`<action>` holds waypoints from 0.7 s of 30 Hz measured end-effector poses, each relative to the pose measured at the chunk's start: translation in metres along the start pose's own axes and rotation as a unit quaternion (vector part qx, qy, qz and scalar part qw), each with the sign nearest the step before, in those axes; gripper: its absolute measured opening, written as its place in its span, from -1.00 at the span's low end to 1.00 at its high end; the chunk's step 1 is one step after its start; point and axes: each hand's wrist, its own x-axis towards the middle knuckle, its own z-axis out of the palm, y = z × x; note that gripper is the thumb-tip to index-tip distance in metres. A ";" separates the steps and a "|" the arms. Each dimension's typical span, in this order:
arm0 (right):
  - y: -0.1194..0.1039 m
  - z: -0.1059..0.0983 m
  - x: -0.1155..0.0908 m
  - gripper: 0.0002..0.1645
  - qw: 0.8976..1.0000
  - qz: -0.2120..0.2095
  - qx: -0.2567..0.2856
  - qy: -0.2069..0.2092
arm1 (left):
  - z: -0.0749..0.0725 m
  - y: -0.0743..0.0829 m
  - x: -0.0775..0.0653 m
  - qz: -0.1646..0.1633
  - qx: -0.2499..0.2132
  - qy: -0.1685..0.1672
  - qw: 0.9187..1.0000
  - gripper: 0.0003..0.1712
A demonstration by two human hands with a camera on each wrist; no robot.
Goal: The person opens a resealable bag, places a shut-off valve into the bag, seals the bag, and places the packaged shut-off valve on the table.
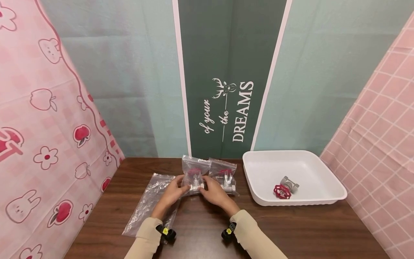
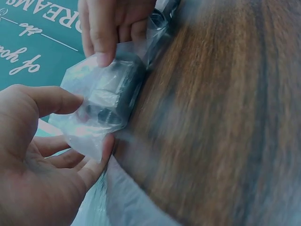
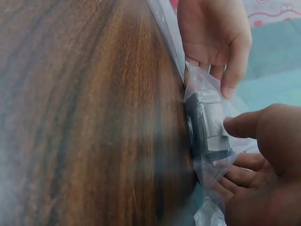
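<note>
A metal valve with a red handwheel sits inside a clear zip bag (image 1: 195, 166) on the table in front of me. My left hand (image 1: 173, 190) holds the bag's left side, its thumb at the end of the metal valve body (image 2: 110, 89). From the other side my right hand (image 1: 215, 191) grips the same bagged valve, thumb on the front of the body and fingers behind the plastic. Just right of it, partly behind my right hand, stands a second bagged valve (image 1: 229, 188). Beneath my left forearm lies flat clear plastic bagging (image 1: 145, 205).
On the right of the table (image 1: 291, 233) is a white tray (image 1: 255, 196) with raised walls. An unbagged valve (image 1: 290, 184) with a red handwheel (image 1: 282, 192) lies in it. Fabric backdrops (image 1: 220, 43) close off the back and both sides.
</note>
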 end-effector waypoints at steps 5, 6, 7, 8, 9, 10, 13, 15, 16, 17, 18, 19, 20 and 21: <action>0.003 -0.002 -0.008 -0.38 1.000 -0.015 0.017 -0.001 | -0.007 0.001 -0.006 -0.009 -0.027 0.001 1.000 -0.37; 0.003 -0.002 -0.010 -0.37 1.000 -0.016 0.018 -0.001 | -0.009 0.001 -0.007 -0.010 -0.037 0.000 0.999 -0.38; 0.003 -0.002 -0.012 -0.37 1.000 -0.018 0.019 0.000 | -0.011 0.002 -0.008 -0.009 -0.047 0.001 0.999 -0.39; 0.003 -0.002 -0.014 -0.36 1.000 -0.020 0.020 0.002 | -0.013 0.002 -0.010 -0.005 -0.052 0.004 0.999 -0.42; 0.003 -0.002 -0.016 -0.36 1.000 -0.022 0.022 0.003 | -0.014 0.002 -0.011 -0.002 -0.056 0.008 0.998 -0.44; 0.002 -0.002 -0.018 -0.36 0.999 -0.025 0.021 0.005 | -0.017 0.002 -0.012 0.005 -0.058 0.011 0.998 -0.47; -0.001 -0.001 -0.024 -0.38 0.999 -0.038 0.011 0.022 | -0.023 0.002 -0.014 0.022 -0.052 0.019 0.998 -0.56; -0.004 0.000 -0.029 -0.38 0.998 -0.043 -0.004 0.048 | -0.027 0.000 -0.015 0.033 -0.033 0.024 0.999 -0.60; -0.006 0.001 -0.031 -0.39 0.997 -0.042 -0.011 0.064 | -0.029 -0.001 -0.016 0.039 -0.023 0.027 0.999 -0.61; -0.009 0.003 -0.032 -0.42 0.996 -0.040 -0.016 0.084 | -0.031 -0.002 -0.016 0.043 -0.012 0.030 0.999 -0.62; -0.011 0.004 -0.034 -0.45 0.993 -0.039 -0.020 0.105 | -0.033 -0.003 -0.017 0.049 0.001 0.035 0.998 -0.63; -0.014 0.006 -0.035 -0.50 0.992 -0.036 -0.018 0.123 | -0.036 -0.003 -0.017 0.049 0.012 0.040 0.998 -0.64; -0.018 0.007 -0.036 -0.57 0.990 -0.031 -0.007 0.136 | -0.039 -0.003 -0.018 0.049 0.025 0.046 0.997 -0.64; -0.021 0.009 -0.037 -0.63 0.989 -0.029 0.003 0.145 | -0.042 -0.002 -0.019 0.048 0.041 0.053 0.997 -0.64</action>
